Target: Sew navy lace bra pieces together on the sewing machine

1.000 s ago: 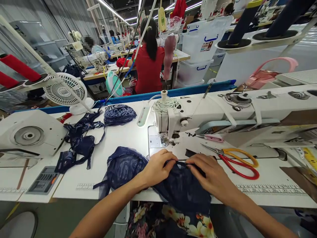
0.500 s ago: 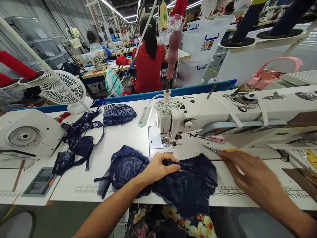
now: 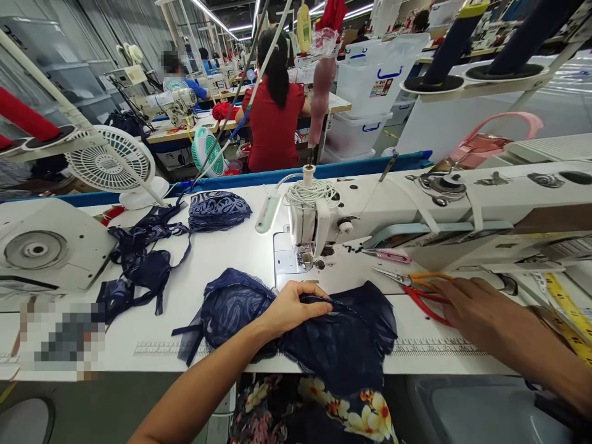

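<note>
A navy bra (image 3: 337, 345) with sheer, lace-patterned cups lies across the front of the white sewing table. My left hand (image 3: 298, 307) is closed on its upper edge, thumb and fingers pinching the seam. To the right, scissors (image 3: 428, 290) with orange and red handles rest on the machine bed, blades pointing left. My right hand (image 3: 472, 308) is at the ends of those handles, its fingers reaching out and touching them without wrapping round. Pink-handled thread snips (image 3: 388, 255) lie just beyond the scissors. Behind the bra stands the sewing machine head (image 3: 309, 222).
More navy bras (image 3: 148, 268) and a patterned cup (image 3: 218, 211) lie at the left. A white fan (image 3: 108, 159) stands behind them. A yellow measuring tape (image 3: 567, 311) hangs at the right. Beyond the table a person in red (image 3: 275, 126) sits facing away.
My right hand has moved to the right along the scissors, uncovering their red handle. The scissors stay on the machine bed. My left hand keeps its pinch on the bra.
</note>
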Demonstrator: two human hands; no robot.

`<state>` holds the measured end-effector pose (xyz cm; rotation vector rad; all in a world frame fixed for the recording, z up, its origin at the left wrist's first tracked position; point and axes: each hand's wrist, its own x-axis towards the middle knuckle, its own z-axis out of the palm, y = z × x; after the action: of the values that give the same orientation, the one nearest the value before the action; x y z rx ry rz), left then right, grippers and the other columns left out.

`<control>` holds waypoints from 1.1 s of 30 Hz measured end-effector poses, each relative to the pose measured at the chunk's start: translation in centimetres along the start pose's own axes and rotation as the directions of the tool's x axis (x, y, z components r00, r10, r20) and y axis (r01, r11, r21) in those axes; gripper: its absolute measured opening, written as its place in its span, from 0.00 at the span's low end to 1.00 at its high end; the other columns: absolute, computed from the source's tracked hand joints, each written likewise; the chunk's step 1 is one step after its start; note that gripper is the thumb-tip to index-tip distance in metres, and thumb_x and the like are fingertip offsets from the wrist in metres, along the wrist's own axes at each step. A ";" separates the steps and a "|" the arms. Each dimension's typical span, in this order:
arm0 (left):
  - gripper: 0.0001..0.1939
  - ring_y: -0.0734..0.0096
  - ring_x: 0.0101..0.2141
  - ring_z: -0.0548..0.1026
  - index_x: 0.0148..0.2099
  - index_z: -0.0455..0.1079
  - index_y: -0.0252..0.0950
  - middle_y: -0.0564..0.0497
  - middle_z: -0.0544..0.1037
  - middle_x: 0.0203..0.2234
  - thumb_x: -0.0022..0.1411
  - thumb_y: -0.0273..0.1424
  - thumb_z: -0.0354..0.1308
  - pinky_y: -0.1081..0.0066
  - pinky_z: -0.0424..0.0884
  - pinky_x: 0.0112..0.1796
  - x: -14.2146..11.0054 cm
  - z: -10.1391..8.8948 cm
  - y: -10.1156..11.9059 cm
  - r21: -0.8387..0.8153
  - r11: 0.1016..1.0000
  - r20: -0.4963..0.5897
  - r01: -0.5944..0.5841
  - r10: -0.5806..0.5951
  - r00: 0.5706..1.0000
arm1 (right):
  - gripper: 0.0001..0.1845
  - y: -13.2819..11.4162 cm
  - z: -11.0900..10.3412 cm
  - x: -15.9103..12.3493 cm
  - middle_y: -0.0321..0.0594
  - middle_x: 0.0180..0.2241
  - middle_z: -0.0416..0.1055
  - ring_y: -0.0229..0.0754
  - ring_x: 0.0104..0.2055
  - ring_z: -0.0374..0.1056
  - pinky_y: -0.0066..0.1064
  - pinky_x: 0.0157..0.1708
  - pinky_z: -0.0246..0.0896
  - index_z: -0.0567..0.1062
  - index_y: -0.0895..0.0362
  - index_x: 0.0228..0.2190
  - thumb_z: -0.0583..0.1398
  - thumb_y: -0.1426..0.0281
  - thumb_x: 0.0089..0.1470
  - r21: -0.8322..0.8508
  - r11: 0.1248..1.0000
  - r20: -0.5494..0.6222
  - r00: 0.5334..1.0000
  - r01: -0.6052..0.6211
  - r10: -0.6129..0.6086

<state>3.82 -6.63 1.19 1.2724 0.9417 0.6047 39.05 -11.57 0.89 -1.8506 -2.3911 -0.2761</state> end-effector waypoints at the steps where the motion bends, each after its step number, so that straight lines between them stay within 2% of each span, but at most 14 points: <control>1: 0.11 0.73 0.31 0.71 0.34 0.78 0.33 0.52 0.76 0.30 0.51 0.36 0.69 0.74 0.66 0.35 0.0 0.0 0.0 -0.004 1.000 -0.004 -0.001 0.001 1.000 | 0.15 0.2 -0.2 0.1 0.53 0.39 0.75 0.57 0.42 0.70 0.46 0.41 0.65 0.73 0.56 0.42 0.51 0.69 0.56 -0.016 0.999 0.008 0.999 0.034 -0.034; 4: 0.11 0.73 0.32 0.72 0.34 0.78 0.33 0.51 0.76 0.30 0.50 0.35 0.69 0.74 0.66 0.35 0.1 0.0 -0.2 -0.016 1.000 0.006 -0.010 0.010 1.000 | 0.11 -0.4 -0.9 0.1 0.50 0.36 0.74 0.53 0.39 0.71 0.41 0.34 0.66 0.72 0.54 0.38 0.51 0.68 0.59 0.015 0.995 -0.008 0.995 0.104 -0.103; 6: 0.10 0.73 0.32 0.72 0.34 0.79 0.33 0.51 0.77 0.31 0.51 0.34 0.69 0.74 0.66 0.35 0.1 0.0 -0.3 -0.020 1.000 0.019 -0.017 0.017 1.000 | 0.09 -1.8 -1.6 0.1 0.47 0.36 0.74 0.48 0.37 0.72 0.35 0.29 0.66 0.70 0.52 0.38 0.50 0.66 0.61 0.141 0.975 -0.036 0.985 0.170 -0.166; 9: 0.10 0.72 0.33 0.72 0.34 0.79 0.33 0.51 0.77 0.32 0.51 0.34 0.69 0.74 0.66 0.36 0.1 0.0 -0.4 -0.011 1.000 0.028 -0.028 0.029 0.999 | 0.09 -4.6 -2.9 0.5 0.45 0.40 0.74 0.44 0.36 0.73 0.31 0.29 0.66 0.68 0.52 0.42 0.52 0.63 0.62 0.280 0.928 -0.030 0.969 0.244 -0.246; 14: 0.10 0.73 0.31 0.71 0.34 0.79 0.33 0.51 0.77 0.31 0.51 0.34 0.68 0.74 0.65 0.34 0.1 0.0 -0.4 -0.015 1.000 0.022 -0.016 0.017 1.000 | 0.16 -7.5 -4.0 2.0 0.43 0.36 0.71 0.45 0.32 0.71 0.34 0.26 0.65 0.68 0.53 0.38 0.56 0.53 0.59 0.246 0.929 0.029 0.956 0.275 -0.291; 19: 0.10 0.74 0.30 0.71 0.33 0.79 0.32 0.51 0.76 0.30 0.49 0.33 0.69 0.74 0.65 0.34 0.0 0.0 -0.2 -0.055 0.998 0.038 -0.022 0.024 0.999 | 0.16 -7.8 -3.8 3.0 0.40 0.32 0.70 0.42 0.27 0.69 0.32 0.22 0.60 0.70 0.54 0.36 0.55 0.54 0.60 0.199 0.910 -0.001 0.929 0.363 -0.370; 24: 0.11 0.73 0.31 0.71 0.34 0.79 0.32 0.51 0.76 0.29 0.49 0.34 0.69 0.74 0.65 0.34 -0.1 -0.1 -0.1 -0.049 0.999 0.043 -0.013 0.015 0.999 | 0.18 -8.0 -3.8 3.4 0.38 0.28 0.69 0.41 0.23 0.67 0.31 0.21 0.55 0.71 0.53 0.34 0.54 0.51 0.60 0.225 0.907 0.015 0.930 0.356 -0.368; 28: 0.10 0.73 0.32 0.71 0.34 0.79 0.33 0.51 0.76 0.30 0.50 0.34 0.69 0.74 0.64 0.36 -0.1 -0.2 0.0 -0.014 0.999 0.051 -0.041 0.042 0.998 | 0.19 -7.9 -3.7 3.3 0.38 0.27 0.68 0.41 0.25 0.66 0.31 0.23 0.55 0.72 0.54 0.33 0.54 0.52 0.61 0.268 0.896 0.054 0.923 0.354 -0.380; 33: 0.10 0.73 0.31 0.70 0.34 0.79 0.32 0.51 0.76 0.29 0.51 0.34 0.68 0.74 0.64 0.34 -0.1 -0.2 0.1 0.001 0.999 0.065 -0.032 0.032 0.997 | 0.20 -7.5 -3.4 3.1 0.38 0.27 0.68 0.42 0.27 0.67 0.32 0.26 0.55 0.71 0.54 0.31 0.55 0.51 0.60 0.359 0.886 0.173 0.912 0.293 -0.371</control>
<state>3.59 -6.54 1.25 1.3037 0.8702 0.5837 30.92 -11.18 4.23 -1.3874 -2.7057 0.3241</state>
